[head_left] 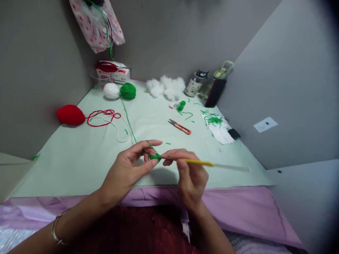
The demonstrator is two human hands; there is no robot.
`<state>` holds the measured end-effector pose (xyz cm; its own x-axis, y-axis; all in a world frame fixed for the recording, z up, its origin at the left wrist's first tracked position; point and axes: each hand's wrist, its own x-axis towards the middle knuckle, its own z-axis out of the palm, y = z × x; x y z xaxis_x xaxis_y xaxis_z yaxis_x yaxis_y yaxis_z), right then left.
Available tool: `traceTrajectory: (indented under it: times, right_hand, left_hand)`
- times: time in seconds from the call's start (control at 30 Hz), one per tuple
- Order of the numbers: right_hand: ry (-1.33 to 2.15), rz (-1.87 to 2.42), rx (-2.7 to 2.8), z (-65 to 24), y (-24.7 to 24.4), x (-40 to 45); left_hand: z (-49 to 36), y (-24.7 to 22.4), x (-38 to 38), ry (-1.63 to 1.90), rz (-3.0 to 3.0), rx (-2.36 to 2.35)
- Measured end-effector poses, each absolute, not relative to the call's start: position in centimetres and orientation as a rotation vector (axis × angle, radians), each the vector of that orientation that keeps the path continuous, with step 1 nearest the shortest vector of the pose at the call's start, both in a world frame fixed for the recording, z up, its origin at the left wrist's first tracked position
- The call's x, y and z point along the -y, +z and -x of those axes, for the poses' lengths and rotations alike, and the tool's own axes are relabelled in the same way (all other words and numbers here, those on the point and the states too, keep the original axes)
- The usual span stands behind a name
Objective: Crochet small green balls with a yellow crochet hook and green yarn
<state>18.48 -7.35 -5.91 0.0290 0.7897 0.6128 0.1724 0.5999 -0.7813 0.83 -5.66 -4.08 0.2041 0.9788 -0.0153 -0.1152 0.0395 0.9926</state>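
Near the front middle of the table, my left hand (132, 164) pinches a small green crocheted piece (155, 157) between thumb and fingers. A green strand runs over its raised index finger and back to a green yarn ball (128, 91). My right hand (192, 173) is closed on a crochet hook (200, 162) with a yellow handle, held nearly level. The hook's thin metal end points left and meets the green piece; its very tip is hidden in the yarn and fingers.
Orange-handled snips (180, 127) lie beyond my hands. Farther back are white stuffing (166, 87), a white yarn ball (111, 91), a tissue box (120, 74), a pen cup (194, 84) and a phone (215, 93). Red yarn (71, 115) sits left; green scraps (214, 120) lie right.
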Motion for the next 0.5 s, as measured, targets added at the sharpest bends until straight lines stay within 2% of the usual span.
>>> traceTrajectory:
  times: [0.13, 0.23, 0.3, 0.37, 0.5]
  right_hand:
    - [-0.080, 0.865, 1.885, -18.0, -6.4, 7.9]
    - [-0.323, 0.884, 1.852, -17.7, -6.8, 7.8]
    - [-0.178, 0.873, 1.771, -17.8, -6.8, 7.6]
    - [0.142, 0.864, 1.624, -18.0, -6.5, 7.5]
    - [0.638, 0.834, 1.323, -18.1, -5.8, 7.2]
  left_hand:
    - [-1.3, -3.9, 6.1, 1.203, -1.195, -1.083]
    - [-1.4, -4.0, 5.9, 1.042, -0.895, -0.875]
    - [-1.2, -4.0, 5.5, 0.922, -0.686, -0.744]
    - [-1.0, -4.0, 5.2, 0.900, -0.596, -0.699]
    - [-0.9, -3.8, 5.3, 0.974, -0.721, -0.731]
